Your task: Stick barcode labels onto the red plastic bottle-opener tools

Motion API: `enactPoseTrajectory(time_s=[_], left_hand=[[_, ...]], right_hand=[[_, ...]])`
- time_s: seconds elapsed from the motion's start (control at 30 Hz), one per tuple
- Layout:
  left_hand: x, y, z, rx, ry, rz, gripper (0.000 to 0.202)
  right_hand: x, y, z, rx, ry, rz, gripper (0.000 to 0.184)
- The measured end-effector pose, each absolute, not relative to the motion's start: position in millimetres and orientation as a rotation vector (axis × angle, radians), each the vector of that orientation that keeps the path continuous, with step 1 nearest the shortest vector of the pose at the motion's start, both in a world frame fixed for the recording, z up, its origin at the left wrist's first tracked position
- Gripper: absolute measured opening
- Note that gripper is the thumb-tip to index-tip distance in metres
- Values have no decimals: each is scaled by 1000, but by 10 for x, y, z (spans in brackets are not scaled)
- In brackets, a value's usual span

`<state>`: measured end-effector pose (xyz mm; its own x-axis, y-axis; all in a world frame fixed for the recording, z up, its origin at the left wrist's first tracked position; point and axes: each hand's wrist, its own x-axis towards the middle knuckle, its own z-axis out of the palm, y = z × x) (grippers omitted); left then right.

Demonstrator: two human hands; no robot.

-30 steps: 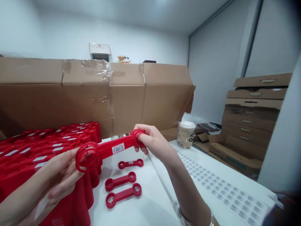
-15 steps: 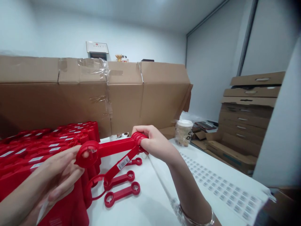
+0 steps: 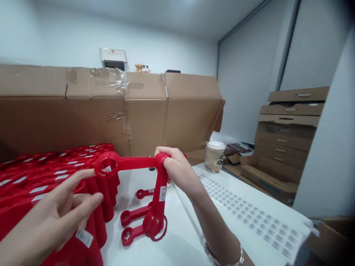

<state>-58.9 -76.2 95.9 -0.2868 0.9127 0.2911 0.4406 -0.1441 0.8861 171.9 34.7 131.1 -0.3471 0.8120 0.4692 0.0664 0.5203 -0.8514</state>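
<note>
My right hand (image 3: 180, 171) grips the gathered ring ends of several red ring-ended straps (image 3: 135, 163). One part stretches left to a wide red ring (image 3: 106, 164). Another hangs down, bearing a white barcode label (image 3: 162, 193), with a round red end piece (image 3: 152, 224) and a thin loop at its bottom. My left hand (image 3: 55, 218) has thumb and index finger spread, the index fingertip at the wide ring's left edge. A loose-looking barcode label (image 3: 84, 236) shows beside its lower fingers, apparently stuck to one. Smaller red straps (image 3: 135, 214) lie on the table behind the hanging part.
Rows of labelled red pieces (image 3: 55, 173) fill the left side. A large cardboard box (image 3: 146, 122) stands behind. To the right are a lidded cup (image 3: 215, 157), a sheet of printed labels (image 3: 249, 214) and stacked cardboard boxes (image 3: 288, 129). The table (image 3: 177, 244) is white.
The labelled strap has swung from slanting left to hanging nearly straight down. The wide ring rose slightly, and my left thumb and index finger have spread apart, with the label turning into view.
</note>
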Motion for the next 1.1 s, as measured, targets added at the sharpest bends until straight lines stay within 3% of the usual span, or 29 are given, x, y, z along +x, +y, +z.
enactPoseTrajectory(time_s=[0.07,0.23,0.3,0.57,0.73,1.1], left_hand=[[-529,-715,935,1554,1659,1230,73],[-271,-671,932,1705,1374,865,33],[-200,-657,966,1692,1285,821,29],[-340,-568,837,1469,1321,1037,42],[-433,-650,866,1367,1452,1203,36],[-482,-599,943,1656,1510,1216,46]], right_hand=[[1711,400,1300,-671,-1692,1023,14],[1641,471,1262,-586,-1588,1030,12],[1621,472,1258,-581,-1587,1020,12],[1723,561,1231,-655,-1730,1057,17],[1806,535,1277,-660,-1750,1042,16],[1804,363,1333,-629,-1780,1004,15]])
